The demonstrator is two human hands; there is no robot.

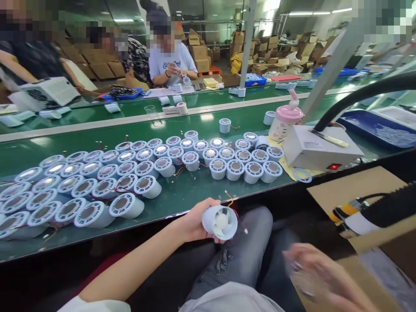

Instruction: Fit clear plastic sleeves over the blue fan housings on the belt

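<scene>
My left hand (pixel 195 223) is wrapped round a light blue fan housing (pixel 208 221) above my lap. Its open end faces me and shows a pale fan with blades round a hub. Red and yellow wires with small white connectors stick out of its far and right sides. Off to the lower right, my right hand (pixel 315 273) is smeared by motion, apart from the housing. Something clear and shiny seems to be at its fingers, too blurred to name. Rows of similar light blue housings (pixel 126 204) stand on the green belt (pixel 182 197) beyond my left hand.
A pink-lidded cup (pixel 287 120) stands beside a white box (pixel 320 147) with a lit red switch and black hose. A light blue ring (pixel 302 175) lies near the belt edge. Right: a blue tray (pixel 360 123), cardboard (pixel 354 190) and a black-sleeved tool (pixel 383 210). Co-workers sit across.
</scene>
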